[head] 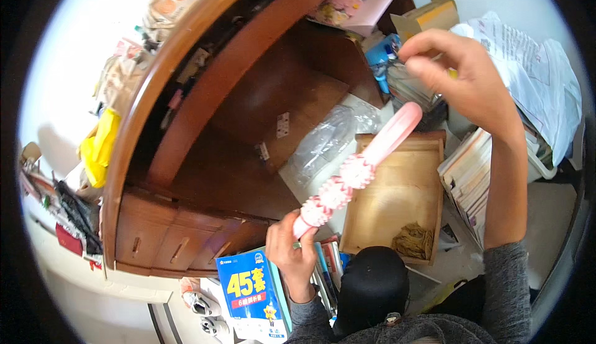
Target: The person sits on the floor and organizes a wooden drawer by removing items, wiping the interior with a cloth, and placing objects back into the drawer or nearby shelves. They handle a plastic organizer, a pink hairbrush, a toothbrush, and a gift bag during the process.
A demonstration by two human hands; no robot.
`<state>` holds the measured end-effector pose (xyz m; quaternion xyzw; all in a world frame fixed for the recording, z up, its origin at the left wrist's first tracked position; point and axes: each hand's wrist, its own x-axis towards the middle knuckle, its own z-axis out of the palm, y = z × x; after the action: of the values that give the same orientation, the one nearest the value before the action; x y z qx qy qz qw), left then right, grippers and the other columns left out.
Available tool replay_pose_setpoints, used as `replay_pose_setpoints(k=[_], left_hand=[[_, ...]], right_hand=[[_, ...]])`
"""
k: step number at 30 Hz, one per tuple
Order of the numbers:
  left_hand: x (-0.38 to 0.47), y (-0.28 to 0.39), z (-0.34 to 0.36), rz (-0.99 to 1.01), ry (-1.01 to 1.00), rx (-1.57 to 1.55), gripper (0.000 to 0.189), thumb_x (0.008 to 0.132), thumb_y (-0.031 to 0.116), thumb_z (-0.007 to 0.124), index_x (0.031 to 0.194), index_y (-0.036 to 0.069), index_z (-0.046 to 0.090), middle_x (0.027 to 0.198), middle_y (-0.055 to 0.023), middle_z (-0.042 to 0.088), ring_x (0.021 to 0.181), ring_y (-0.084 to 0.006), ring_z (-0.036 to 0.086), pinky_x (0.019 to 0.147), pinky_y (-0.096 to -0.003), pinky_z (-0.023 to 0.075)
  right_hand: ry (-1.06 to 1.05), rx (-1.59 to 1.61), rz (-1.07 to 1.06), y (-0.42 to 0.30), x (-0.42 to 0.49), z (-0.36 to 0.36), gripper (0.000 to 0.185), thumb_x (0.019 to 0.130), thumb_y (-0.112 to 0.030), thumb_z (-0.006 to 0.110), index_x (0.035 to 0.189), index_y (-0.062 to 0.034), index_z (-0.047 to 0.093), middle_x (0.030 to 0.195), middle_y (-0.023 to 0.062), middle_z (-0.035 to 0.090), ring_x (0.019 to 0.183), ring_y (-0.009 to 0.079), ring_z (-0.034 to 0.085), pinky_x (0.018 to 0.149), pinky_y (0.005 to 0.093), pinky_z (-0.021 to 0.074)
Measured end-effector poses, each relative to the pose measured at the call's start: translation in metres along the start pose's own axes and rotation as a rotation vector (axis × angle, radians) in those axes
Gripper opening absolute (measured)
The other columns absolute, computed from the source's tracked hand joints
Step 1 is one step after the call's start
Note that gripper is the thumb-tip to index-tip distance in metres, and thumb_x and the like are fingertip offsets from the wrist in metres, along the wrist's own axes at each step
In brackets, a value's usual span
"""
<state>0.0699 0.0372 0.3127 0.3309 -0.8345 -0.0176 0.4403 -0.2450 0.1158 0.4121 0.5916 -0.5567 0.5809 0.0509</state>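
My left hand [293,255] grips one end of a pink headband [356,170] decorated with several ruffled flowers. The headband points up and to the right, its smooth, rounded end above a wooden drawer [389,204]. Raised at the upper right is my right hand [454,74], thumb and fingertips close together beside a stack of papers and blue items; whether something small is between them cannot be told. A crumpled brown cloth or net [413,240] lies in the drawer's lower corner. A blue-covered book [251,293] stands next to my left wrist.
A dark wooden desk [186,232] with drawers curves along the left. Clear plastic wrap [321,143] lies beyond the headband. On the right are stacked books [470,181], a white plastic bag [535,83] and a cardboard box [428,18]. Shoes [205,306] sit at lower left.
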Motion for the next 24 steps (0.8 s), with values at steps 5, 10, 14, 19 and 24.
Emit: replay_pose_setpoints(k=[5, 10, 14, 19, 24], left_hand=[[0.05, 0.015, -0.072, 0.108, 0.315, 0.117, 0.033, 0.08, 0.008, 0.064, 0.11, -0.002, 0.054, 0.102, -0.0115, 0.058, 0.091, -0.0196, 0.055, 0.081, -0.03, 0.0441], [0.146, 0.018, -0.144, 0.177, 0.496, 0.265, 0.026, 0.081, 0.007, 0.067, 0.104, -0.003, 0.059, 0.096, -0.0106, 0.063, 0.088, -0.0174, 0.058, 0.081, -0.0286, 0.0449], [0.207, 0.009, -0.187, 0.154, 0.492, 0.493, 0.026, 0.081, 0.021, 0.069, 0.1, 0.004, 0.064, 0.081, -0.0139, 0.066, 0.074, -0.0211, 0.063, 0.07, -0.0312, 0.0479], [0.23, 0.019, -0.188, -0.06, 0.479, 0.991, 0.033, 0.078, 0.037, 0.068, 0.102, 0.013, 0.067, 0.081, -0.0149, 0.067, 0.077, -0.0302, 0.065, 0.069, -0.0389, 0.0502], [0.242, 0.037, -0.141, 0.005, 0.382, 1.111, 0.028, 0.081, 0.035, 0.063, 0.095, 0.01, 0.068, 0.085, -0.0131, 0.066, 0.08, -0.0296, 0.064, 0.069, -0.039, 0.0502]], right_hand=[[0.106, 0.352, 0.163, -0.028, -0.02, -0.01, 0.008, 0.087, -0.007, 0.056, 0.089, 0.0004, 0.059, 0.08, -0.0002, 0.059, 0.065, 0.0019, 0.05, 0.059, 0.0168, 0.0402], [0.017, 0.434, 0.251, -0.015, -0.031, 0.01, 0.009, 0.089, -0.007, 0.051, 0.09, -0.0014, 0.058, 0.082, 0.0022, 0.06, 0.065, 0.0044, 0.052, 0.057, 0.0181, 0.0425], [0.039, 0.474, 0.194, -0.018, -0.033, 0.012, 0.006, 0.083, -0.004, 0.058, 0.082, 0.0015, 0.059, 0.07, 0.0041, 0.06, 0.06, 0.006, 0.054, 0.053, 0.022, 0.0439], [0.022, 0.473, 0.124, -0.026, -0.03, 0.004, 0.008, 0.082, -0.005, 0.058, 0.079, 0.0021, 0.059, 0.069, 0.0065, 0.06, 0.058, 0.0086, 0.055, 0.053, 0.0237, 0.045], [-0.021, 0.416, 0.152, -0.013, -0.026, -0.004, 0.01, 0.085, -0.005, 0.053, 0.079, 0.0015, 0.058, 0.072, 0.0045, 0.062, 0.059, 0.0053, 0.054, 0.051, 0.0204, 0.0429]])
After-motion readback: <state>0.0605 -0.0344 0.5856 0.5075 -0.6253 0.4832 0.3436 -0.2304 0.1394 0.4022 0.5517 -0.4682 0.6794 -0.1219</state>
